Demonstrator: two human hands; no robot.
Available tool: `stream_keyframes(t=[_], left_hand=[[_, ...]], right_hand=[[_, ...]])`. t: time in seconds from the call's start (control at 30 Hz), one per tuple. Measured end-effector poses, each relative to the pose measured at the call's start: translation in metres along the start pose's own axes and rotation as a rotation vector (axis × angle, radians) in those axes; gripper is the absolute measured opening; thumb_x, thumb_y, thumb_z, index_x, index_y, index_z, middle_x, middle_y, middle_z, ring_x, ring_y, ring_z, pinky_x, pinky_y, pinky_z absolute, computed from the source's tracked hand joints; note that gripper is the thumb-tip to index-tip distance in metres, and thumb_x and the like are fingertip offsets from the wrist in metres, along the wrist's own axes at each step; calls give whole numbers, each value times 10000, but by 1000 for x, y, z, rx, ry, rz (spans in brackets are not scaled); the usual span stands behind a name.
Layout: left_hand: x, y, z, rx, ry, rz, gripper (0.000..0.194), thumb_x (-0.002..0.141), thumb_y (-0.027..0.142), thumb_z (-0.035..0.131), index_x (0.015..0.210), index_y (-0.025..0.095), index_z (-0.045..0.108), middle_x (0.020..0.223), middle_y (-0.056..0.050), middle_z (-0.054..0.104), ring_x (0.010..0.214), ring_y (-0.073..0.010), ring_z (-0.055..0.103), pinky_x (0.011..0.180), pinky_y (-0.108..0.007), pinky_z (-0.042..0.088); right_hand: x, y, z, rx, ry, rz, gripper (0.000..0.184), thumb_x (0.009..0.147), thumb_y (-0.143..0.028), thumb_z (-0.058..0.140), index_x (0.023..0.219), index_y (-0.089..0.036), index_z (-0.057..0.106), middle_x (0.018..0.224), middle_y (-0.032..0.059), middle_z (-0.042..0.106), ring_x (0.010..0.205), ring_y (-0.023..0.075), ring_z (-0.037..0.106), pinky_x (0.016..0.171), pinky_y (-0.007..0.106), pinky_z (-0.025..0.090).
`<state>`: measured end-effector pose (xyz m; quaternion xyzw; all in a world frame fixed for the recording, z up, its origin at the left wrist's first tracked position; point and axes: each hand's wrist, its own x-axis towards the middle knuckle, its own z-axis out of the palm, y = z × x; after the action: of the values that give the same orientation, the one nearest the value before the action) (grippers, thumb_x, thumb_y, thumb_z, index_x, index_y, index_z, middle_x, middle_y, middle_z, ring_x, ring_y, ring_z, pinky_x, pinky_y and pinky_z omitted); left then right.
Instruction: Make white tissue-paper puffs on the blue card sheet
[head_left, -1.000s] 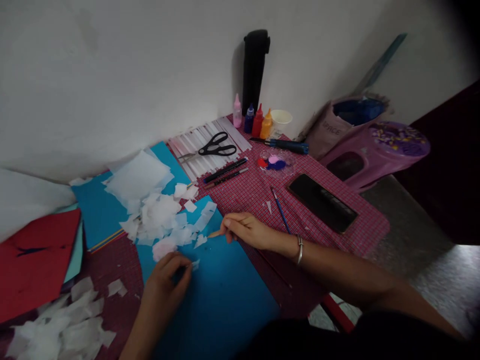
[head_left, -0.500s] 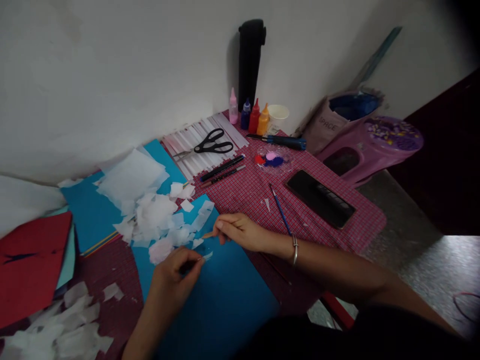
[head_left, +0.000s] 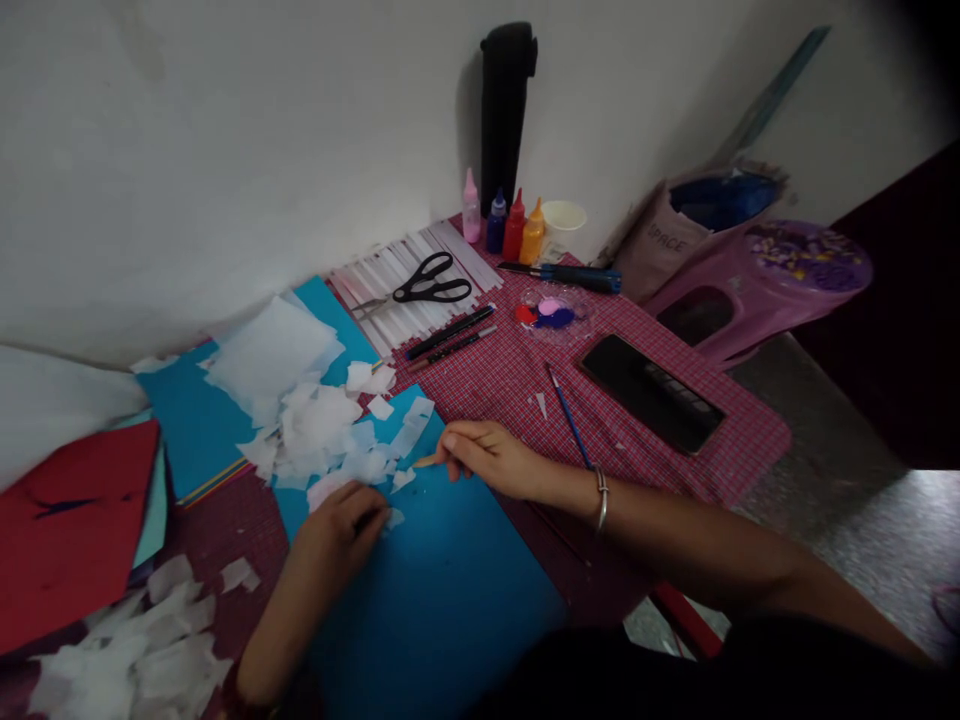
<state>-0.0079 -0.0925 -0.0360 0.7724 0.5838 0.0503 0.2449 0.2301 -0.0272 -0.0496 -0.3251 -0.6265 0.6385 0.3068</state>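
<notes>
Over the blue sheet (head_left: 450, 600), my left hand (head_left: 341, 535) is closed in a pinch, with a small scrap of thin white paper (head_left: 395, 518) at its fingertips. My right hand (head_left: 491, 460) faces it, its fingers wrapped round a short tan stick (head_left: 426, 461); most of the stick is hidden in the grip. The stick's tip points left, close to another white scrap (head_left: 403, 480) on the sheet. A heap of torn white paper pieces (head_left: 319, 425) spreads just beyond my left hand, partly over the sheet.
Behind lie scissors (head_left: 431, 282) on white paper strips (head_left: 390, 325), two pens (head_left: 450, 335) and a box cutter (head_left: 577, 278). Paint bottles (head_left: 514, 235), a palette (head_left: 551, 315), a phone (head_left: 651, 392) and a paintbrush (head_left: 568, 412) are rightward. Red card (head_left: 82, 540) and loose scraps (head_left: 150, 650) lie left.
My left hand has drawn slightly left and down towards the paper heap, with less of the scrap showing. My right hand holds the stick in nearly the same spot. The view has shifted a little.
</notes>
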Motion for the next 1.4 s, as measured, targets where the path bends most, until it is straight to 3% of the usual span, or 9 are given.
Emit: stream_keyframes(t=[0.13,0.4,0.53,0.8,0.93,1.17,1.4], left_hand=[[4,-3,4,65,83,71,205,869,282,448,783,198,614,771,-33,595,732,-174,588,669,-283,462],[0,15,6,422,199,55,278,893,286,421,830,213,682,766,-55,655,740,-208,613,630,-281,452],[4,15,5,396,233,57,283,897,291,418,843,202,680,822,-64,675,779,-208,616,685,-285,464],[9,15,5,362,220,51,229,886,271,452,849,198,666,802,-59,655,790,-219,610,707,-308,468],[9,15,4,329,199,17,223,878,278,452,839,205,660,826,-60,670,804,-222,610,706,-313,471],[2,12,3,241,173,-55,259,866,243,439,1047,187,615,997,-95,681,921,-234,629,777,-341,494],[4,18,2,236,130,-98,256,861,243,429,1002,164,627,973,-109,669,892,-261,628,732,-365,503]], right_hand=[[0,3,1,-12,-11,-2,300,926,-310,357,799,-141,571,644,-7,560,562,79,491,563,205,408],[-1,-3,-1,14,51,-21,293,926,-299,361,782,-142,561,627,-7,556,570,81,497,545,200,403],[-10,-12,-2,9,102,-84,313,933,-291,334,738,-150,535,613,-9,544,549,79,485,533,198,402],[-17,-10,12,-453,-135,-369,190,896,-221,392,767,-174,523,673,-3,546,639,106,499,638,231,398],[-17,-11,19,-589,-200,-393,189,898,-207,360,792,-172,513,717,14,563,657,115,505,626,233,393],[-18,-10,28,-748,-228,-395,181,895,-237,375,839,-168,532,762,22,590,666,128,521,605,246,367],[-23,-12,32,-843,-229,-406,202,901,-257,361,830,-169,528,762,31,593,659,135,512,592,260,366]])
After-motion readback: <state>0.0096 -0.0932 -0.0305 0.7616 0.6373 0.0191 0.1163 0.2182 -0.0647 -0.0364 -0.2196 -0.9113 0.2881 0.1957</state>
